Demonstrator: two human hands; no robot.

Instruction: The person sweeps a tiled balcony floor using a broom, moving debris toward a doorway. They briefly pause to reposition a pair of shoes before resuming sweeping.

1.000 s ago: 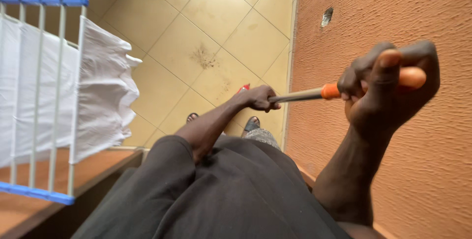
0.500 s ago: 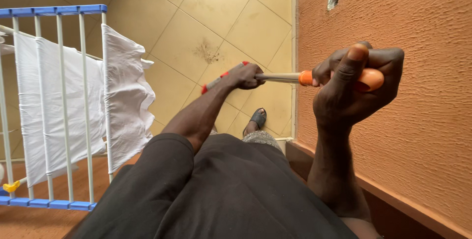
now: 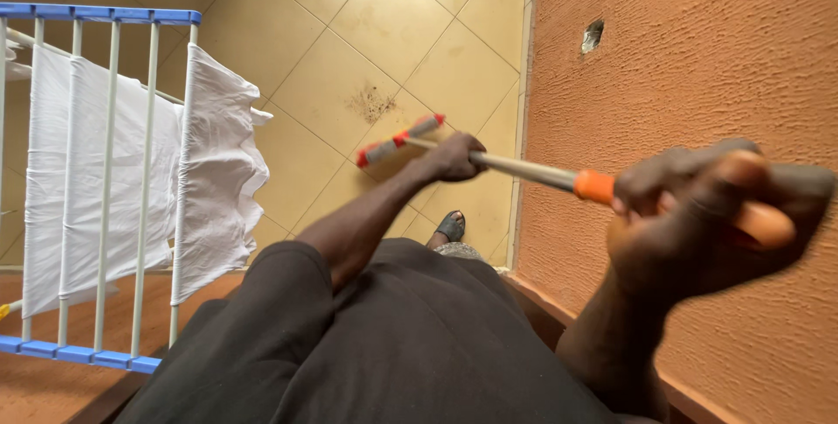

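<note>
A floor of large beige tiles (image 3: 384, 31) is seen from above, bounded on the right by a rough, orange-brown textured wall (image 3: 698, 58) with a small hole (image 3: 593, 36) in it. At the left a white and blue drying rack (image 3: 105, 16) is hung with white cloth (image 3: 218, 171). A dark stain (image 3: 373, 104) is marked on one tile, and a sandalled foot (image 3: 451, 225) is visible below it.

A long-handled mop or broom (image 3: 524, 169) is held across the view, slanted down toward the floor. Its orange grip end (image 3: 594, 186) is enclosed by the right hand (image 3: 698, 223), which is closed tightly around it and blurred. Farther down, the pale metal shaft is gripped by the left hand (image 3: 456, 158), also closed. Beyond that hand, a red and grey head (image 3: 400, 140) is held just above or on the tiles; which cannot be told.

The tool is judged light and stiff, with a smooth shaft that may slip; it is best taken at the orange grip and at mid-shaft, the two holds kept well apart for leverage.
</note>
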